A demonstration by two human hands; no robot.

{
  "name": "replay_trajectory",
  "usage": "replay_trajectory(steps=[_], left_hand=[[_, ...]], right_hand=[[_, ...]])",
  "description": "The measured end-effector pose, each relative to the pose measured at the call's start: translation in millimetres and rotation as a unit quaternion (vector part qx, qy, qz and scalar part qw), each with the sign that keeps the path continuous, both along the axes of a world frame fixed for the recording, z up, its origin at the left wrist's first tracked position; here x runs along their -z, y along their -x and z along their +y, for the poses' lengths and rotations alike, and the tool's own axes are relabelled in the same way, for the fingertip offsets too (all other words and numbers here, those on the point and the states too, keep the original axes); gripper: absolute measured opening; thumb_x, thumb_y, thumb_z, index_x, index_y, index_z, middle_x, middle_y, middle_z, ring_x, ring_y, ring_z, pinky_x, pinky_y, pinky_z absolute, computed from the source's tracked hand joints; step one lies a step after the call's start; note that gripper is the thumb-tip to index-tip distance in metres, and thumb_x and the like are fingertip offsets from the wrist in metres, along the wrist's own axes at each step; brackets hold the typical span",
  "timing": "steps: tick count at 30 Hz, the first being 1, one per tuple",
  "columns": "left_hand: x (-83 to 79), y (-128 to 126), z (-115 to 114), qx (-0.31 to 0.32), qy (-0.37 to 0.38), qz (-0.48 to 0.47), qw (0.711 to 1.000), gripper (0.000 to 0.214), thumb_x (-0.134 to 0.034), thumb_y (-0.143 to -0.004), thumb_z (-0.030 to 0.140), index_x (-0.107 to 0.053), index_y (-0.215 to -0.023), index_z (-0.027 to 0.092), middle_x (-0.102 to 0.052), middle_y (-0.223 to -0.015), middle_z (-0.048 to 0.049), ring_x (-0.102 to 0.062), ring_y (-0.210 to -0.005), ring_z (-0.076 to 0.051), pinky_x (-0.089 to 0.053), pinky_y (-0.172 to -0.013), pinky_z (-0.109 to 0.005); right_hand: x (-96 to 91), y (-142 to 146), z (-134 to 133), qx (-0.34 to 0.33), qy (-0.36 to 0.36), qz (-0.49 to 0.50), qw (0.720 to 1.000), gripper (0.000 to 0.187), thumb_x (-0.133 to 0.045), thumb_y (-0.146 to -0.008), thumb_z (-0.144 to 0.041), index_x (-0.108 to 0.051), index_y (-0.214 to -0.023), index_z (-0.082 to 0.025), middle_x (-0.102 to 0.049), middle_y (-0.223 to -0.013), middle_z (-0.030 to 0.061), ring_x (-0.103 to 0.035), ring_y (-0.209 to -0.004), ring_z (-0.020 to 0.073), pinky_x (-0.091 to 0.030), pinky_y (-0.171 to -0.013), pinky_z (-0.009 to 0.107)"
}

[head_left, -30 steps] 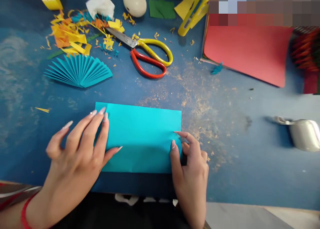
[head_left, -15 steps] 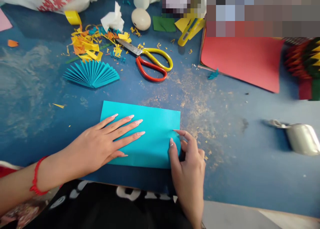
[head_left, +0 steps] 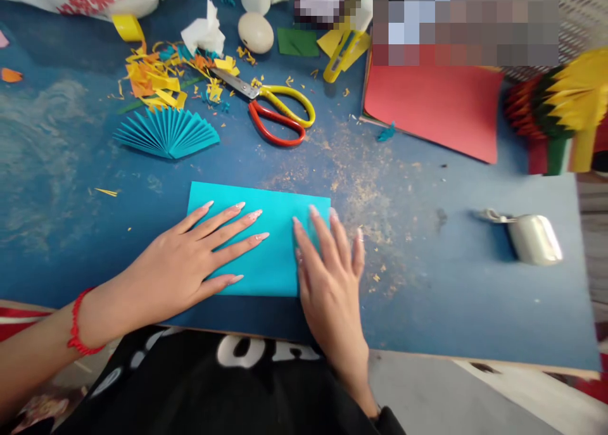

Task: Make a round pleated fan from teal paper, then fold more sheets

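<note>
A turquoise sheet of paper lies flat near the table's front edge. Across its left half rests my left hand, fingers spread and palm down. My right hand is over the sheet's right end, fingers stretched out and slightly blurred, covering the lower right corner. Beyond the sheet, to the left, sits a pleated turquoise paper fan. Scissors with one yellow and one red handle lie behind the sheet, blades pointing left.
Yellow and orange paper scraps are heaped beside the scissors. Behind are an egg-shaped beige object and a yellow cutter. Red paper lies at the back right, near folded paper pieces. A silvery case sits on the right.
My right hand has gone from curled at the sheet's right edge to stretched flat over its right end. My left hand stays spread on the paper. The whole view has shifted slightly.
</note>
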State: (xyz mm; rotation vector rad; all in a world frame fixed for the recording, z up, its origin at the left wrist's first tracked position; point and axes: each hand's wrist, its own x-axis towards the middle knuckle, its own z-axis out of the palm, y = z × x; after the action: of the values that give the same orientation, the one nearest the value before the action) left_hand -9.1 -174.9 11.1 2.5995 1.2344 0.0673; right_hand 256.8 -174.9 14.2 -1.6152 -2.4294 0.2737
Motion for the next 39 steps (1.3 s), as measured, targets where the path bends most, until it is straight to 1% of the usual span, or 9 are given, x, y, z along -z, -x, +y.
replay_trajectory(steps=[2,4,7,10,16,23,29,33,39], left_hand=[[-0.1,-3,-2,-0.008,-0.01,0.005,1.0,0.066,-0.042,-0.111,0.051,-0.02,-0.171,0.036,-0.017,-0.179,0.0003,-0.022,-0.165,-0.03,-0.016,-0.134,-0.058],[-0.6,-10,-7,-0.032,-0.017,0.009,0.999,0.067,-0.045,-0.11,0.048,-0.023,-0.171,0.031,-0.018,-0.179,-0.0019,-0.022,-0.165,-0.031,-0.018,-0.134,-0.06],[-2.4,-22,-17,-0.085,-0.024,0.01,0.996,0.068,-0.044,-0.11,0.041,-0.023,-0.171,0.023,-0.019,-0.178,-0.0057,-0.022,-0.165,-0.033,-0.021,-0.133,-0.062],[-4.7,-30,-25,-0.116,-0.022,0.005,0.993,0.07,-0.043,-0.11,0.039,-0.018,-0.172,0.019,-0.016,-0.179,-0.0087,-0.018,-0.165,-0.034,-0.022,-0.132,-0.063],[-7.1,-28,-26,-0.107,0.002,-0.013,0.994,0.079,-0.053,-0.106,0.051,-0.016,-0.172,0.028,-0.013,-0.179,-0.0091,-0.017,-0.165,-0.038,-0.021,-0.131,-0.067],[-9.4,-27,-24,-0.103,0.022,-0.013,0.994,0.076,-0.053,-0.107,0.05,-0.018,-0.172,0.031,-0.009,-0.18,-0.0063,-0.012,-0.166,-0.038,-0.017,-0.132,-0.066],[-10.8,-28,-28,-0.129,0.023,-0.027,0.991,0.067,-0.048,-0.11,0.037,-0.02,-0.171,0.032,-0.012,-0.18,-0.0073,-0.013,-0.166,-0.035,-0.019,-0.132,-0.065],[-11.6,-25,-34,-0.152,0.02,-0.019,0.988,0.063,-0.042,-0.112,0.035,-0.02,-0.171,0.031,-0.013,-0.18,-0.0082,-0.014,-0.166,-0.035,-0.018,-0.131,-0.066],[-14.0,-15,-42,-0.165,0.018,-0.003,0.986,0.059,-0.033,-0.114,0.033,-0.022,-0.171,0.027,-0.013,-0.18,-0.0107,-0.014,-0.166,-0.034,-0.016,-0.13,-0.067]], right_hand=[[-0.9,3,2,-0.073,0.034,-0.018,0.997,0.055,-0.041,-0.109,-0.019,-0.041,-0.164,-0.027,-0.035,-0.174,0.0102,-0.024,-0.165,0.0288,-0.023,-0.132,0.062],[-2.0,5,4,-0.11,0.056,-0.028,0.992,0.055,-0.043,-0.111,-0.028,-0.039,-0.165,-0.025,-0.029,-0.176,0.0104,-0.023,-0.165,0.0288,-0.027,-0.132,0.06],[-3.3,5,6,-0.119,0.066,-0.038,0.99,0.058,-0.045,-0.11,-0.037,-0.037,-0.166,-0.023,-0.025,-0.176,0.011,-0.021,-0.166,0.0297,-0.028,-0.132,0.059],[-3.9,4,5,-0.114,0.072,-0.039,0.99,0.062,-0.047,-0.109,-0.044,-0.035,-0.167,-0.025,-0.023,-0.177,0.0111,-0.02,-0.166,0.0296,-0.025,-0.133,0.059],[-4.3,4,1,-0.11,0.082,-0.039,0.99,0.071,-0.047,-0.105,-0.059,-0.032,-0.168,-0.029,-0.019,-0.178,0.0106,-0.017,-0.167,0.0304,-0.022,-0.133,0.06],[-4.4,5,-1,-0.1,0.088,-0.046,0.99,0.078,-0.046,-0.102,-0.067,-0.029,-0.169,-0.03,-0.015,-0.179,0.0099,-0.014,-0.167,0.0312,-0.015,-0.133,0.063],[-4.0,3,-2,-0.098,0.093,-0.043,0.99,0.079,-0.046,-0.102,-0.069,-0.027,-0.17,-0.031,-0.013,-0.18,0.0109,-0.012,-0.168,0.0324,-0.012,-0.133,0.065],[-3.9,4,-4,-0.108,0.087,-0.052,0.989,0.078,-0.047,-0.102,-0.068,-0.027,-0.169,-0.033,-0.013,-0.18,0.0107,-0.012,-0.168,0.0336,-0.011,-0.132,0.068],[-5.1,5,-8,-0.176,0.073,-0.066,0.98,0.06,-0.045,-0.108,-0.051,-0.033,-0.166,-0.041,-0.02,-0.178,0.0049,-0.018,-0.167,0.0314,-0.006,-0.131,0.072]])
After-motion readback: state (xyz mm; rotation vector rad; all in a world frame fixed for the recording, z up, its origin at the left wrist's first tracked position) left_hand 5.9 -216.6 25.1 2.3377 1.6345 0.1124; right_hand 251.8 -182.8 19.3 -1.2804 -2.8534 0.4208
